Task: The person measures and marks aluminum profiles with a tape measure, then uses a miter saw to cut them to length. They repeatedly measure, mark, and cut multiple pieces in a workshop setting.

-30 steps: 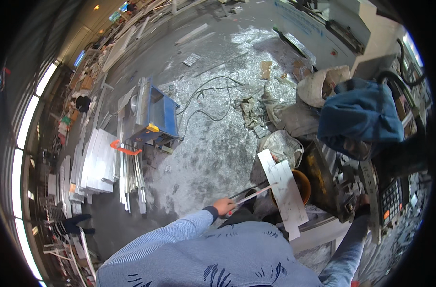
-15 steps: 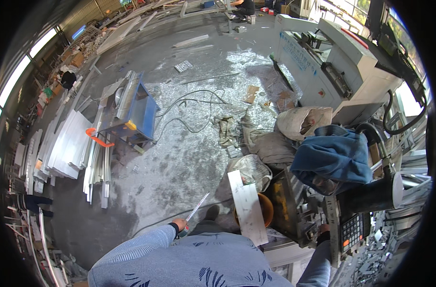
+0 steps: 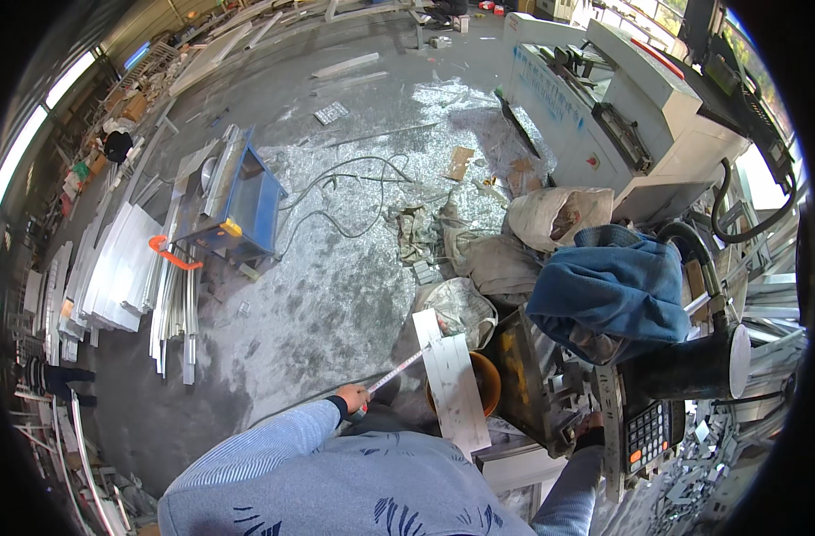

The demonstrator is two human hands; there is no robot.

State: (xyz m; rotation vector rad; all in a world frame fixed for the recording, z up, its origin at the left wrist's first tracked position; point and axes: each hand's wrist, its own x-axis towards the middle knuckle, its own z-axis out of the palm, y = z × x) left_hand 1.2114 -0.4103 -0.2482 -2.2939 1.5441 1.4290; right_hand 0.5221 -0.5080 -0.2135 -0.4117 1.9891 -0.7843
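The tape measure sits low in front of me, in my left hand — fingers curled round its case, its pale blade slanting up and rightward to the white boards. Those lie across an orange bucket. My right hand is beside the dark metal machine part — whether it grips anything, I cannot tell. Near it are a keypad and, farther up, a blue cloth.

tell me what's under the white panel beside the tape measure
Beneath the white panel, an orange bucket shows on the right, with a sliver on the left. Its middle is covered, so what's there can't be seen.
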